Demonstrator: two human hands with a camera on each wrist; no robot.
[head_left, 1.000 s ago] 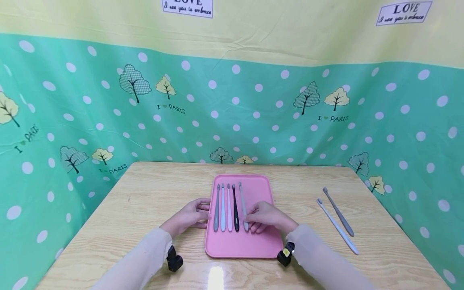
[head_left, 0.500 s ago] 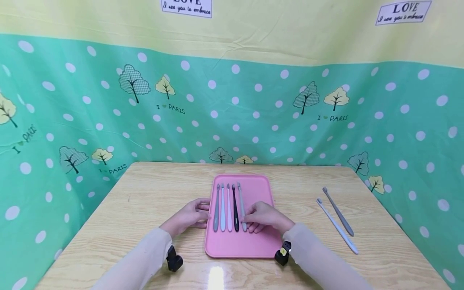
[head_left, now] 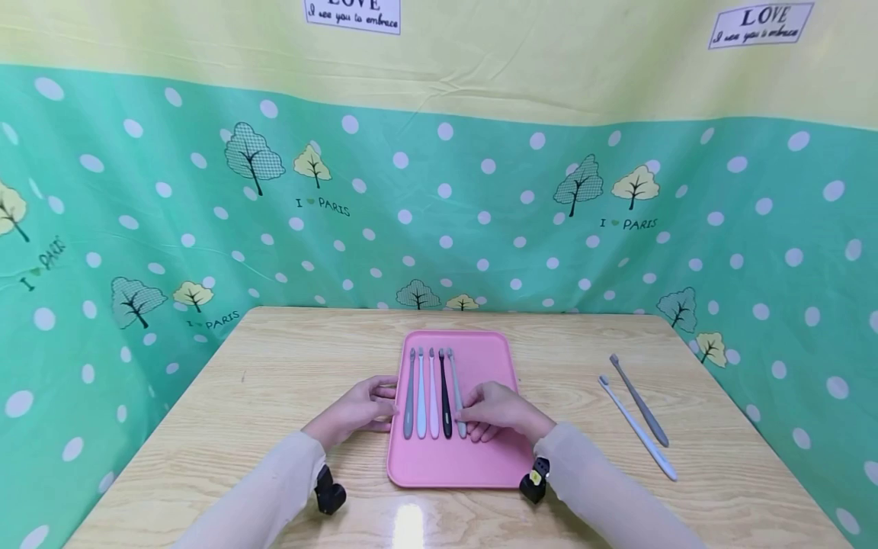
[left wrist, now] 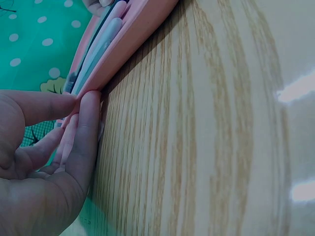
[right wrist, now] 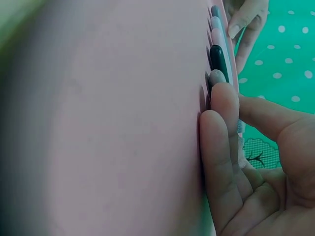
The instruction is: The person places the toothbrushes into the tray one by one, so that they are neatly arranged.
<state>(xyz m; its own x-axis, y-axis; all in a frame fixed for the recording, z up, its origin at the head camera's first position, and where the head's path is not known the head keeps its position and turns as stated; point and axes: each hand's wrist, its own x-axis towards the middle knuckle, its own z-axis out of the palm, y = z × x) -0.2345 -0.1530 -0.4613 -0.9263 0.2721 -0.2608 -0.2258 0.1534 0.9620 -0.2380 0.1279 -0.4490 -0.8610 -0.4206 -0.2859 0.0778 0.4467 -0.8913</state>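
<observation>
Tray: one pink tray (head_left: pixel 490 366) is set at the middle of the wooden bench (head_left: pixel 288 366), its long side running away from the person.
Toothbrushes in tray: five are counted, laid side by side with heads away from the person: a grey toothbrush (head_left: pixel 409 396), a pale blue toothbrush (head_left: pixel 421 393), a pink toothbrush (head_left: pixel 433 393), a black toothbrush (head_left: pixel 444 393) and a light grey toothbrush (head_left: pixel 454 389) at the right end of the row.
Toothbrushes on bench: two are counted, well apart from the tray on the right: a white toothbrush (head_left: pixel 638 429) and a dark grey toothbrush (head_left: pixel 639 400), lying near each other at a slant.
Left hand: the left hand (head_left: pixel 357 408) is placed at the tray's left rim; fingertips (left wrist: pixel 88 105) are seen touching the rim, thumb against forefinger. Its grip is loosely curved, and whether the rim is pinched cannot be told.
Right hand: the right hand (head_left: pixel 501 409) is rested on the tray floor just right of the row; straight fingers (right wrist: pixel 224 105) are pressed against the handle end of the light grey toothbrush. The grip is kept flat and together, nothing being pinched.
Wrist cameras: two dark units are seen, one beneath each sleeve.
</observation>
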